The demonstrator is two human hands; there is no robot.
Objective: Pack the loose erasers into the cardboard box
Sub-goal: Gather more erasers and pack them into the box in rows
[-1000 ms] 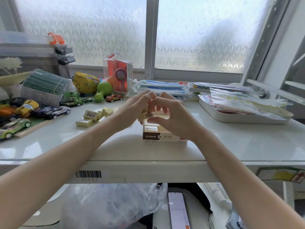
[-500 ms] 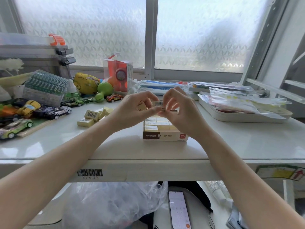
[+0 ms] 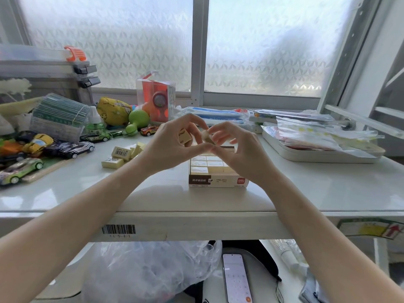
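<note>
A glossy white bench [image 3: 306, 189] is running across the middle of the frame under a frosted, patterned window [image 3: 262, 47] that is letting in pale daylight. At the centre of the frame both hands are hovering just above an open cardboard box with a brown and white printed front [image 3: 218, 181], which is sitting near the bench's front edge and showing rows of cream erasers already lying inside. The left hand [image 3: 172, 145] is curling its fingers around a cream rectangular eraser with dark print [image 3: 185, 136], so its grip is closed on that piece. The right hand [image 3: 238, 149] is pinching a small pale eraser [image 3: 205, 136] between thumb and fingertips, touching the left hand's fingertips; this piece is blurred.

Left of the hands, a little heap of loose cream erasers with barcode wrappers [image 3: 122, 155] is lying on the bench. Further toward the left of the frame, toy cars in yellow, black and green [image 3: 50, 145] are crowding the surface beside a rubber-banded stack of green-edged cards [image 3: 59, 115]. Behind the hands a clear box with an orange toy inside [image 3: 155, 98] is standing by the sill. At the right of the frame a white tray piled with plastic bags [image 3: 323, 155] is resting on the bench. Below the bench edge a barcode sticker [image 3: 118, 229] is showing, and at the bottom of the frame a crumpled clear plastic bag [image 3: 148, 272] and a lit phone [image 3: 237, 278] are lying.
</note>
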